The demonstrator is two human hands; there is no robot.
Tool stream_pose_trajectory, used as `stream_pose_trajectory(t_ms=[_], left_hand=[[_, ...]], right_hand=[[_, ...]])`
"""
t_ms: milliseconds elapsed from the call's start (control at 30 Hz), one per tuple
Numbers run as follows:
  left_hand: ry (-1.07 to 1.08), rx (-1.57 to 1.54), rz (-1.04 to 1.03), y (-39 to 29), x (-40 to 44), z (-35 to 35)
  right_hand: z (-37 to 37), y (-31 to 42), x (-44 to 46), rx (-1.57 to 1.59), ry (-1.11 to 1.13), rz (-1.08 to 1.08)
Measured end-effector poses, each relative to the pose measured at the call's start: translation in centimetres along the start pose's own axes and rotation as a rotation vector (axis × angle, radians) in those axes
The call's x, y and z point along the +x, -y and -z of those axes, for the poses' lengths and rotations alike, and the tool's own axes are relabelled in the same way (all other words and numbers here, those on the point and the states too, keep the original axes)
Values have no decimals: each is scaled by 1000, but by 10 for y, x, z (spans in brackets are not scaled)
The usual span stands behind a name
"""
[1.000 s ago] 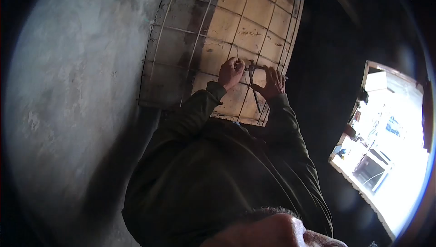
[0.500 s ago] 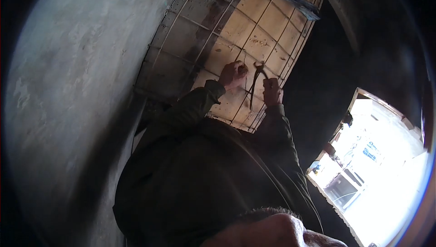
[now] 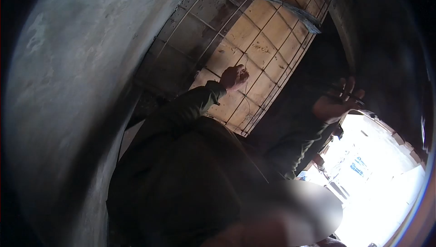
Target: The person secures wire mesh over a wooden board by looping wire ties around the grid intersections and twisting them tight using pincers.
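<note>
My left hand [image 3: 235, 78] is up against the grid of steel bars [image 3: 260, 32], its fingers closed in a pinch round a thin tie wire [image 3: 246, 60]. A strand of the wire stands out above the fingers, and another thin strand hangs below. Away to the right, my right hand [image 3: 335, 106] is raised against the dark background, its fingers partly spread. Dark, thin handles of the pincers [image 3: 347, 96] lie across those fingers; motion blur and shadow hide their jaws.
Behind the grid are pale wooden boards [image 3: 272, 42]. A bundle of wires [image 3: 290, 8] lies across the bars higher up. A rough plastered wall [image 3: 77, 65] rises on the left. At the lower right is a bright opening [image 3: 377, 169].
My right hand has swung away from the grid to the right, carrying the pincers. My left hand stays at nearly the same place on the bars with the wire.
</note>
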State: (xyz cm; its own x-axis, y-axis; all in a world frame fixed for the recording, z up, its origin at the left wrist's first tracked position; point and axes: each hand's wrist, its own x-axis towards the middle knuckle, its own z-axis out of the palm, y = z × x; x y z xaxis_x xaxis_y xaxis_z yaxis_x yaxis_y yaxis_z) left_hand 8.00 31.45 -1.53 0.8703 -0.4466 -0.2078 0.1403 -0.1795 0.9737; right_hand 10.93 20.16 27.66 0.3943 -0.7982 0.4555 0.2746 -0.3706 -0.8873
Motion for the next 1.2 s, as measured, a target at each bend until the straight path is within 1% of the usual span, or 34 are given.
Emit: stream_pose_trajectory(t_ms=[33,100,133,200,267,300,333,400,433,467,533,567,633,667,733,767,833,867,933,1067,1133,1200], left_hand=[[-43,40,-30,2,1,-2],[-56,75,-13,-2,-1,-2],[-66,110,2,-4,-1,-2],[-72,114,-5,-5,-1,-2],[-75,120,-10,-6,-2,-1],[-82,117,-12,-9,-3,0],[-88,114,-14,-11,-4,1],[-115,84,-41,-6,-4,-3],[-144,58,-68,-5,-4,-4],[-152,56,-66,-5,-3,-3],[-55,150,-13,-7,-4,-1],[-58,149,-12,-9,-5,-1],[-59,166,-2,-13,-6,0],[-62,164,-1,-13,-6,0],[-71,183,-19,-14,-7,-1],[-73,182,-22,-15,-7,-2],[-91,165,2,-15,-7,-5],[-91,165,1,-15,-6,-6],[-135,113,-23,-13,-5,-8],[-128,98,-52,-9,-6,-10],[-74,197,6,-12,-5,-8],[-77,183,6,-12,-6,-7]], right_hand=[[-13,18,-1,116,13,-96],[-6,26,5,228,28,-192],[15,16,20,422,319,-299],[49,-12,41,610,619,-407],[74,-45,49,477,757,-825],[73,-52,44,474,756,-826],[70,-60,37,-282,1033,-703],[60,-90,14,-930,1249,-658],[56,-111,1,-801,1275,-814],[54,-127,-7,-802,1284,-810],[50,-146,-20,-1153,1445,-552],[45,-152,-22,-1154,1449,-549],[35,-158,-26,-1463,1763,141],[30,-160,-28,-1464,1765,145],[17,-154,-32,-1636,1789,166],[12,-150,-36,-1637,1788,169],[3,-141,-43,-1779,1784,286],[2,-141,-44,-1779,1784,287],[-1,-144,-45,-1861,1726,378],[-3,-146,-52,-1928,1646,415],[-6,-144,-55,-1943,1628,398],[-8,-142,-59,-1947,1608,386]])
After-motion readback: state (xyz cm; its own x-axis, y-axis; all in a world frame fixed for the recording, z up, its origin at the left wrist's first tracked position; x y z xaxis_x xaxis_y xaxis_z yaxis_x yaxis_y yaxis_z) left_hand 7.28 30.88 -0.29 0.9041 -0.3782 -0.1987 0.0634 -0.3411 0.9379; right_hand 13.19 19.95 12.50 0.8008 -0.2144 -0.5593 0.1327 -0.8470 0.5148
